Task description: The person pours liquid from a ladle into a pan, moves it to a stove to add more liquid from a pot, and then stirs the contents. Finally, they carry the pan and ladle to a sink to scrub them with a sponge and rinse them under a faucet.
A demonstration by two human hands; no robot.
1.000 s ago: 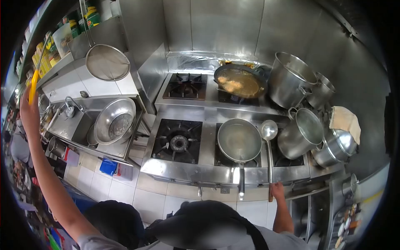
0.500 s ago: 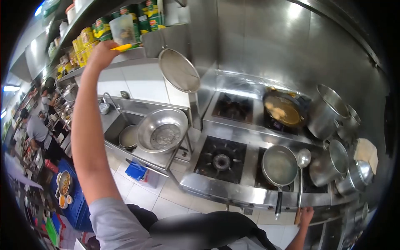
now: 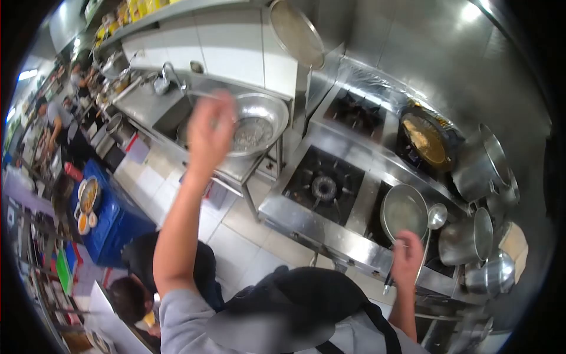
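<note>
My left hand (image 3: 212, 127) is raised and smeared by motion, overlapping the left rim of the large steel bowl (image 3: 276, 112) beside the sink; its fingers do not show clearly. My right hand (image 3: 407, 259) hovers over the front of the stove, its fingers blurred near the lower rim of a frying pan (image 3: 404, 211). The pan's black handle (image 3: 389, 282) sticks out below that hand. To its right, a steel ladle (image 3: 437, 216) lies with its long handle passing beside my wrist. Cloudy liquid covers the pan's bottom.
At the back burner a dark wok (image 3: 433, 144) holds oil and a golden frying piece. Steel pots (image 3: 466, 236) and a cloth (image 3: 514, 251) are at right. A strainer (image 3: 296, 35) hangs on the wall. A person (image 3: 132, 298) is low at my left, near a blue container (image 3: 118, 227).
My left hand has come down from the shelf, and the yellow item it held no longer shows. My right hand has risen from the ladle's handle end toward the pan. The view has shifted.
</note>
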